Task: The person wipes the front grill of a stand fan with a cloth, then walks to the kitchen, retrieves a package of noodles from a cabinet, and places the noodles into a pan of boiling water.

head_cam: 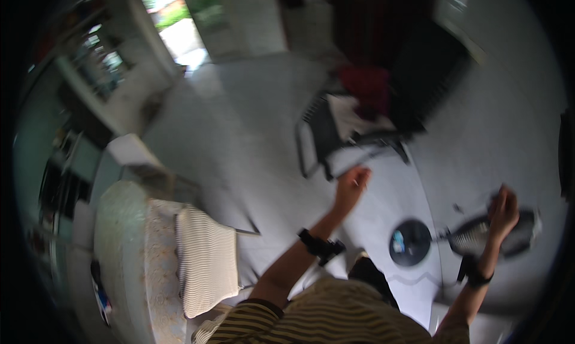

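Observation:
My left hand (351, 189) is held out over the floor with its fingers curled. A small pale spot shows at its fingertips; blur hides whether it is a held thing. Ahead of that hand stands a black folding chair (325, 128), apart from it as far as I can see. To the right, my right hand (504, 216) has bent fingers and overlaps a fan (469, 236) with a wire cage. Whether it touches the fan or grips something I cannot tell. Beside the fan is its round black base (411, 256), with a small light-blue item (398, 241) on it.
Dark red cloth (366, 86) and a pale item (346, 115) lie on the chair. At left are a patterned tabletop (164, 263) and a chair with a striped cover (206, 258). A grey cord (413, 279) crosses the floor (242, 133). A bright doorway (175, 25) opens at the back.

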Demonstrator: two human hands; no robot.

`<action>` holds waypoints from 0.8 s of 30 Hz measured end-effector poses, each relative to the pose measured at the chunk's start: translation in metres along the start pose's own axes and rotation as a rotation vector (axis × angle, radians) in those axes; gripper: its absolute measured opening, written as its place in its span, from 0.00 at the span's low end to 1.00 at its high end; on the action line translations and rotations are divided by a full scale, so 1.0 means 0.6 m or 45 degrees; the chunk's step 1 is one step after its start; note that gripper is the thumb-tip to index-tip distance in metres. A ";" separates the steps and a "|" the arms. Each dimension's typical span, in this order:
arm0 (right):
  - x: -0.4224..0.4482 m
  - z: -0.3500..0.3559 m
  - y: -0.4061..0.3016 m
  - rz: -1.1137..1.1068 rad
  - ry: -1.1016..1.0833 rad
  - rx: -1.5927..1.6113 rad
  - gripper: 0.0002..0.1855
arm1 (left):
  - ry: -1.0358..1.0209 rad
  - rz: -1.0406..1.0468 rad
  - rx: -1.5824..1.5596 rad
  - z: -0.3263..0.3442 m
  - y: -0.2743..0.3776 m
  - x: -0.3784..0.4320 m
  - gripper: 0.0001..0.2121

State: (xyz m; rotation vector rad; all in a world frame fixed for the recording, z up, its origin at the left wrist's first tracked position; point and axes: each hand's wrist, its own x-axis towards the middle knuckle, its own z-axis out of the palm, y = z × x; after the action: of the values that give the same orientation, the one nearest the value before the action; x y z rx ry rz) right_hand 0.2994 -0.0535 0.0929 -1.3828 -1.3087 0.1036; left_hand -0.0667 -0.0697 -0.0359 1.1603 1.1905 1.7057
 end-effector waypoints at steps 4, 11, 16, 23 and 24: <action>-0.050 0.190 -0.016 0.014 -0.281 0.440 0.19 | 0.246 -0.078 0.365 -0.078 0.029 0.030 0.11; -0.054 0.562 -0.056 0.081 -0.692 1.041 0.25 | 0.761 -0.244 0.183 -0.328 0.014 0.110 0.19; -0.076 0.805 -0.146 0.318 -0.838 1.230 0.25 | 1.090 -0.238 0.336 -0.479 0.060 0.206 0.21; -0.160 1.061 -0.316 0.820 -1.204 1.285 0.23 | 1.559 -0.131 0.376 -0.699 0.081 0.263 0.19; -0.178 1.090 -0.345 0.837 -1.289 1.296 0.23 | 1.616 -0.128 0.376 -0.724 0.084 0.266 0.19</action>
State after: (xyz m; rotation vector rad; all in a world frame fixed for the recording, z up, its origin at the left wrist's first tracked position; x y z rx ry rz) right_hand -0.3247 0.2246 -0.0316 -0.7466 -1.1644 1.8324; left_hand -0.5320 -0.0610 -0.0162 -0.0137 2.2139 2.2592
